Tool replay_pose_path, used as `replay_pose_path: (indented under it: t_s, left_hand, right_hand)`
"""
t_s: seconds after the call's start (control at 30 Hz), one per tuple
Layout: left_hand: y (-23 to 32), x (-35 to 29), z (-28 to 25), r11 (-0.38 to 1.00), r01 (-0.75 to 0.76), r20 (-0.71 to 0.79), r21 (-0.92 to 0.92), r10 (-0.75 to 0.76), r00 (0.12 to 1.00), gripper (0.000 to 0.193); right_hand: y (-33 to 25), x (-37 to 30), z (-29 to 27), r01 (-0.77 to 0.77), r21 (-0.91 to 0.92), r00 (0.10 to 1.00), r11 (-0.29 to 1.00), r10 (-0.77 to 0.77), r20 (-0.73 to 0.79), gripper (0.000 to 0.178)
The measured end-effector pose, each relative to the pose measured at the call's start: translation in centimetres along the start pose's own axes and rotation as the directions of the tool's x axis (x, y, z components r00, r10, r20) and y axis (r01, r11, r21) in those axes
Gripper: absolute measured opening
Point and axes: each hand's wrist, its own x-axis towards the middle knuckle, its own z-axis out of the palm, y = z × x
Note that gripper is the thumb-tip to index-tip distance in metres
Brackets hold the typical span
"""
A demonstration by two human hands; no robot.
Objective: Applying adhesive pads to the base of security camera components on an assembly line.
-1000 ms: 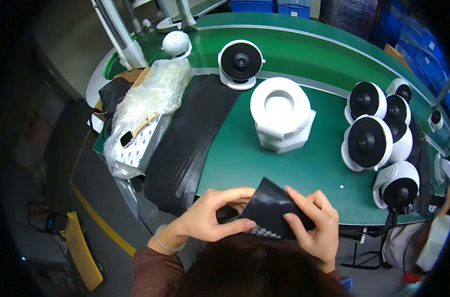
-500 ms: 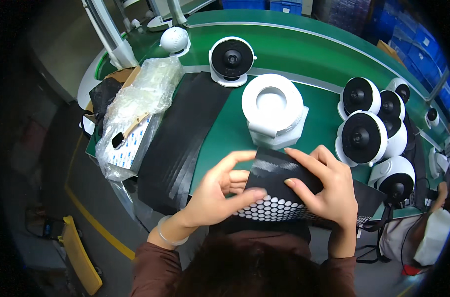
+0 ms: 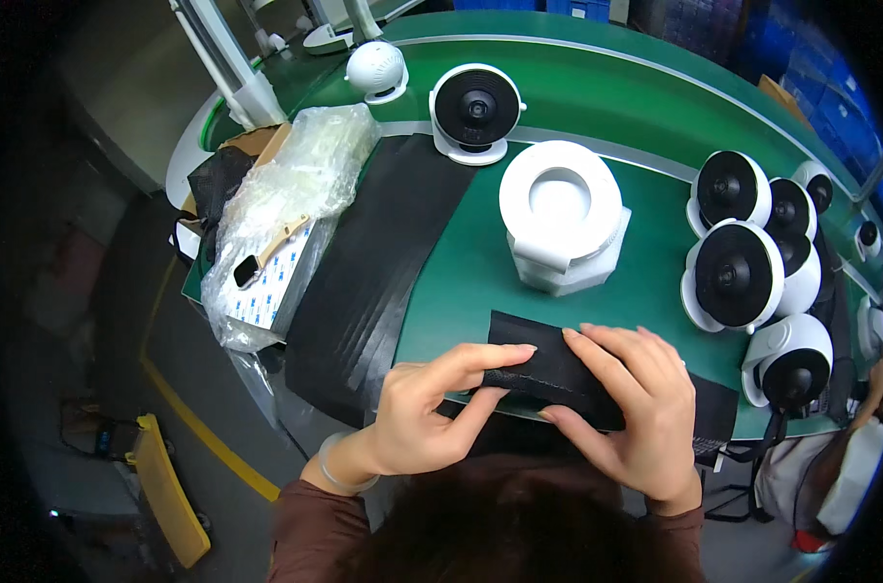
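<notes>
A black flexible sheet (image 3: 548, 364) lies across the near edge of the green table, its dark face up and its near edge bent over. My left hand (image 3: 427, 418) pinches the sheet's left end between thumb and forefinger. Over its middle rests my right hand (image 3: 645, 418), fingers on top and thumb at the near edge. The sheet's right end (image 3: 713, 413) extends beyond that hand. Just beyond the sheet stands a white plastic piece (image 3: 563, 262) with a round ring top and angular base.
A stack of black sheets (image 3: 363, 262) lies at left, beside clear plastic wrap (image 3: 315, 160) and a watch (image 3: 257, 267). White fan-like units with black fronts (image 3: 733, 277) cluster at right; another (image 3: 477, 109) stands behind. Part of another person (image 3: 874, 398) shows at far right.
The sheet has come down and tilted, so its white-dotted underside no longer shows. My left hand has closed to a pinch on its end; both hands moved slightly lower. The view has shifted slightly.
</notes>
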Motion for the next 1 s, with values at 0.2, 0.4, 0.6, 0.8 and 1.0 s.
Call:
replay_pose_path:
  t_s: [0.2, 0.4, 0.6, 0.8, 1.0]
  left_hand:
    - [0.9, 0.3, 0.0, 0.996, -0.057, -0.036, 0.075, 0.06, 0.998, 0.029]
    - [2.0, 0.6, -0.9, 0.971, -0.025, -0.007, 0.236, 0.027, 1.0, 0.025]
    - [1.8, 1.6, -1.2, 0.991, 0.074, 0.106, -0.112, -0.062, 0.992, 0.014]
    - [2.0, 2.0, -2.6, 0.94, 0.188, 0.062, -0.286, -0.178, 0.982, 0.008]
    - [1.3, 1.3, -2.2, 0.992, 0.022, -0.032, -0.121, -0.026, 0.999, 0.009]
  right_hand:
    - [0.2, -0.5, 0.9, -0.052, 0.143, 0.991, 0.988, 0.07, -0.118, 0.026]
    - [0.3, -0.5, -0.4, -0.114, 0.323, 0.99, 0.94, 0.134, -0.041, 0.02]
    - [0.0, 0.0, -3.1, -0.193, 0.378, 0.969, 0.905, 0.115, 0.22, 0.022]
    - [1.9, -1.7, -4.1, -0.214, 0.142, 0.964, 0.967, 0.185, 0.191, 0.032]
    - [3.5, -3.1, -2.5, -0.237, 0.318, 0.971, 0.918, 0.225, 0.076, 0.022]
